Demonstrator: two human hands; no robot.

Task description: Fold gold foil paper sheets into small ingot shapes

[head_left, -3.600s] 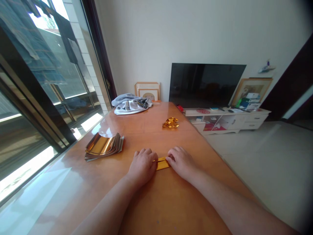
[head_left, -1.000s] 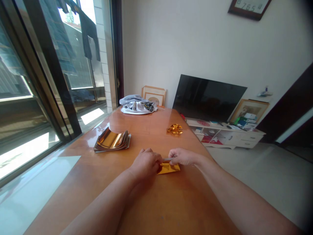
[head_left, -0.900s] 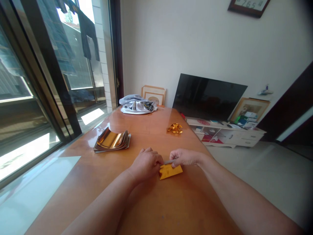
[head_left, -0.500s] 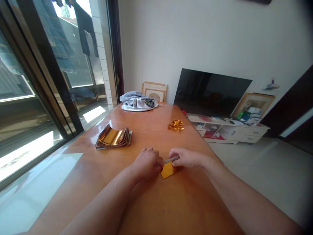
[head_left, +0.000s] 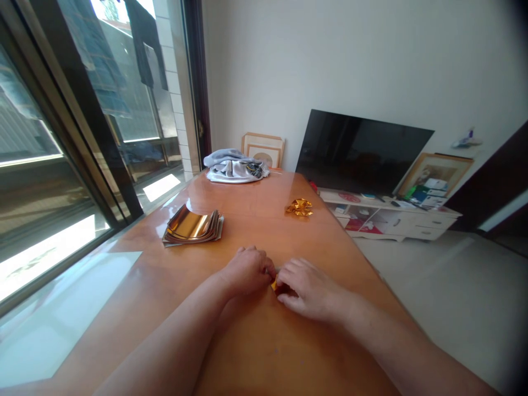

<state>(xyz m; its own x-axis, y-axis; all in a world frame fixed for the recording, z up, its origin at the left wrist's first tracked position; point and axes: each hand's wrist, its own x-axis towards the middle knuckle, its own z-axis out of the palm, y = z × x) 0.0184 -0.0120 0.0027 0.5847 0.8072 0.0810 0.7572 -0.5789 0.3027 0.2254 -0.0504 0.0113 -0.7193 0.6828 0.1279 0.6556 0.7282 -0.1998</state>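
Note:
A small piece of gold paper point(head_left: 274, 285) lies on the wooden table point(head_left: 256, 352), mostly hidden between and under my hands. My left hand point(head_left: 252, 268) has its fingers closed on the paper's left edge. Curled over its right side is my right hand point(head_left: 305, 289), thumb and fingers around the paper. Further back on the left stands a stack of curved, shiny gold foil sheets point(head_left: 192, 225). Folded gold foil pieces point(head_left: 300, 208) sit toward the table's right edge.
Grey and white cloth point(head_left: 235, 166) is heaped at the table's far end. A pale sheet point(head_left: 78, 308) covers the near left side. Beyond the right edge stand a television point(head_left: 358, 154) and a low white cabinet point(head_left: 396, 220).
My right hand has come nearer and now curls over the gold paper, covering most of it. The view has shifted slightly. My left hand stays at the paper's left side.

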